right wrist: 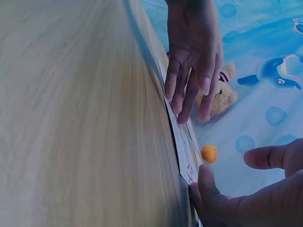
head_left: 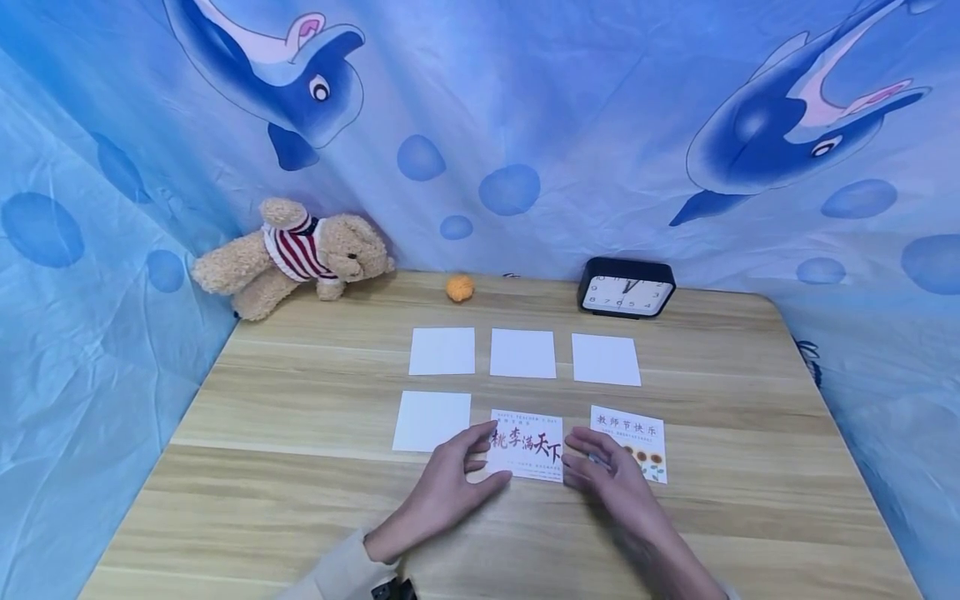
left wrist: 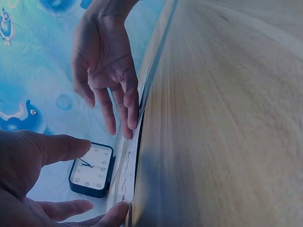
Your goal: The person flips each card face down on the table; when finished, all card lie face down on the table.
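Note:
A white card with red Chinese lettering [head_left: 525, 446] lies on the table between the two hands. At its left edge is my left hand [head_left: 455, 479], its fingers loosely bent and the fingertips touching or very near the edge. Along the card's right edge, my right hand [head_left: 611, 479] reaches in with fingers extended and slightly spread. Partly behind that hand lies a card with sunflowers [head_left: 651, 450]. Both wrist views show the lettered card nearly edge-on, with the left hand [right wrist: 194, 61] and right hand [left wrist: 108, 71] facing each other palm inward. Neither hand visibly grips anything.
Blank white cards lie left of the lettered card [head_left: 432, 421] and in a row behind [head_left: 522, 353]. Along the table's back edge are a teddy bear [head_left: 296, 254], an orange ball [head_left: 460, 288] and a black clock [head_left: 627, 288]. A blue dolphin-print curtain [head_left: 465, 83] hangs behind.

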Available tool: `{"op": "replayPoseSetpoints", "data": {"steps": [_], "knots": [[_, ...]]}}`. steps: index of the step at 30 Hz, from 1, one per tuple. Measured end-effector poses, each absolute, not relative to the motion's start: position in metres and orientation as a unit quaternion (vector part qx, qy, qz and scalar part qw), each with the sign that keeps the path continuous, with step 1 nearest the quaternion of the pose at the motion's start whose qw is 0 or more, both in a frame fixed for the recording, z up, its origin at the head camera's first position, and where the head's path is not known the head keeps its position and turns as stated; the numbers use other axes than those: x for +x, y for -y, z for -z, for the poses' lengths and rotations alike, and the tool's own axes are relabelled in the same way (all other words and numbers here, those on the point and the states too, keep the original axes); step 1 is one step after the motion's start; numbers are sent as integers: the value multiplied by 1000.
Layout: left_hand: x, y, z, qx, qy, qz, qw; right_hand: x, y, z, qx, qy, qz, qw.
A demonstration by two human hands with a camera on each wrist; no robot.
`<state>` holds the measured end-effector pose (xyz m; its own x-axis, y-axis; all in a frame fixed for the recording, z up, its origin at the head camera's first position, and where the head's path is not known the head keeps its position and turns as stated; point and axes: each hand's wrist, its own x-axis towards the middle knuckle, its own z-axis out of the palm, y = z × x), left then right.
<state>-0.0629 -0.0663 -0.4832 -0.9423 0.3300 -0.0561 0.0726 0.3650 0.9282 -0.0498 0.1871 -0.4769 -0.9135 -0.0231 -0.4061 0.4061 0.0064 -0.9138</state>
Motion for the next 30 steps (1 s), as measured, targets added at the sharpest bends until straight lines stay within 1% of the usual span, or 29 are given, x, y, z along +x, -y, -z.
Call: {"op": "replayPoseSetpoints", "data": {"steps": [11,15,19,23,30], "knots": [[-62,63,478,140,-845,-504,114,-48,-183,476,168,-654,717,176],[-61,62,477,149,-848,-496,116,-42,-183,475,162,-674,703,161],[-59,63,476,148,-846,-502,107,-36,-184,473,140,-719,666,141],[-57,64,475,139,-846,-505,104,-33,-185,471,132,-749,635,137],[-53,64,475,136,-840,-513,108,-32,-183,470,128,-746,639,134]]}}
